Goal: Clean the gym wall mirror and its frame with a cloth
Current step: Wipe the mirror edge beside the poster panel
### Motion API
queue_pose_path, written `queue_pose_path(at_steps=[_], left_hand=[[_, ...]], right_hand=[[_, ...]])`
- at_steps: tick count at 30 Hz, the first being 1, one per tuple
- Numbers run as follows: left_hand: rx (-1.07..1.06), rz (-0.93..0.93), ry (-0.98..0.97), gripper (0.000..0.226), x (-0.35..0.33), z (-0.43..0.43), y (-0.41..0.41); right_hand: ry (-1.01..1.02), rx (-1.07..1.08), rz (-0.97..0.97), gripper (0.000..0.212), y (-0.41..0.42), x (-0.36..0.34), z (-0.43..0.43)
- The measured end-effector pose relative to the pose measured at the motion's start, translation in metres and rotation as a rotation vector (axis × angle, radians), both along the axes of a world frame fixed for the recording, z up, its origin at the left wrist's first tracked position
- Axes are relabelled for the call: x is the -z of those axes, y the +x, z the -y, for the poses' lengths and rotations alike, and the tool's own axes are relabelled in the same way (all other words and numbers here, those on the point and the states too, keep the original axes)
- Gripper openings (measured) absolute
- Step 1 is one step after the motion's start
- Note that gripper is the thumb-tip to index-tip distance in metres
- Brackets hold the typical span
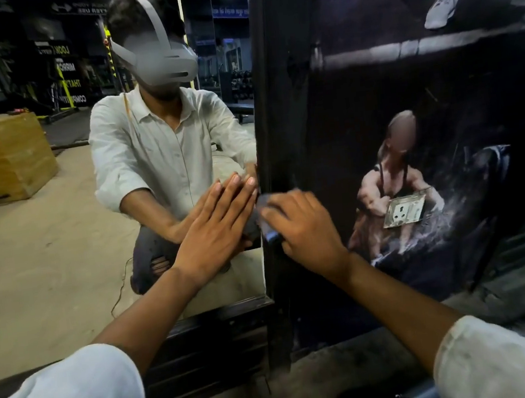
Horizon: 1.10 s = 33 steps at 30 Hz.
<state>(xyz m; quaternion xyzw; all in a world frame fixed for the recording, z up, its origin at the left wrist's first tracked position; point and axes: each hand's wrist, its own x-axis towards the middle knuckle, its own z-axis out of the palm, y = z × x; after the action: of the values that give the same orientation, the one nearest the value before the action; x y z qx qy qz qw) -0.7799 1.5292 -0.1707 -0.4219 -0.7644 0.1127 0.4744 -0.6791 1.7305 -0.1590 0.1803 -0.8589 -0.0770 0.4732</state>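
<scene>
Wall mirror (48, 237) filled the left half of the view, glass reflecting a crouched person and the gym floor. Dark printed wall panel (422, 101) covered the right half. Black frame (267, 117) ran upright between the two, with a bottom rail low down. Left hand (221, 222) lay flat on the glass just beside the frame, fingers straight and together, holding nothing, likely as a brace. Right hand (303, 227) was curled over a dark cloth (264, 202), pressing it on the frame's upright edge, low on the mirror. Small socket plate (405, 209) sat on the panel, apart from the hands. Step in hand, by my read: wiping the frame's right upright. The next move probably calls for running the cloth along that edge with steady pressure, then the bottom rail. How clean the glass was can't be told.
</scene>
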Motion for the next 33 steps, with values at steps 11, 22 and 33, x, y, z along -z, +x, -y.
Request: queue_pose_path(at_steps=[11, 22, 33], left_hand=[[0.009, -0.005, 0.040, 0.074, 0.012, -0.002, -0.001], [-0.102, 0.051, -0.017, 0.077, 0.081, 0.000, 0.017], [-0.103, 0.099, -0.197, 0.061, 0.137, 0.017, 0.029]], right_hand=[[0.218, 0.104, 0.309, 0.024, -0.010, 0.121, 0.011], [-0.119, -0.004, -0.065, 0.014, -0.005, 0.048, 0.009], [0.111, 0.049, 0.512, 0.019, -0.001, 0.174, 0.017]])
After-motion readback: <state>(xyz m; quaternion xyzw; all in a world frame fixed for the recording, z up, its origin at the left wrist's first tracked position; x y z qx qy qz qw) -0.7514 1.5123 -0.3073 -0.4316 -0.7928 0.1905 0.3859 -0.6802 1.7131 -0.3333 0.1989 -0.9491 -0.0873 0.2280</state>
